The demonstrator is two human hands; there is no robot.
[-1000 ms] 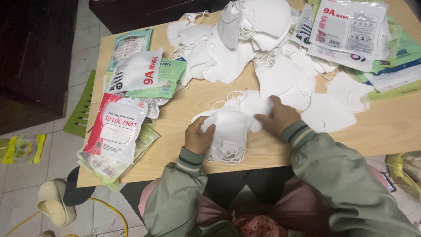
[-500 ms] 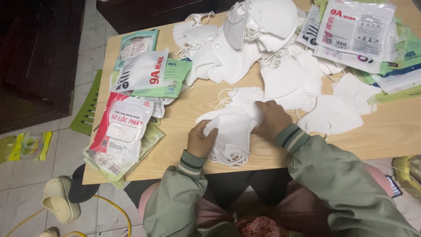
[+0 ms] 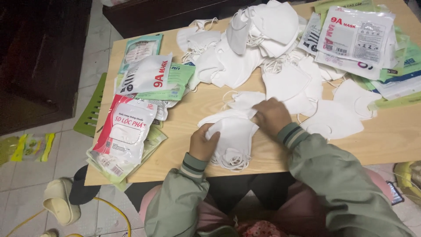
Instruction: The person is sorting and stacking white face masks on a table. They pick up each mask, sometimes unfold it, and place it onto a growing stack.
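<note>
Near the front edge of the tabletop (image 3: 184, 127) lay a small stack of white masks (image 3: 232, 136), long axis running front to back. The left hand (image 3: 203, 145) clenched its left side; the right hand (image 3: 272, 116) pressed its far right corner.

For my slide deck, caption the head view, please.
Both hands, left hand and right hand, square up a stack of white face masks on a wooden table strewn with packets.
</note>
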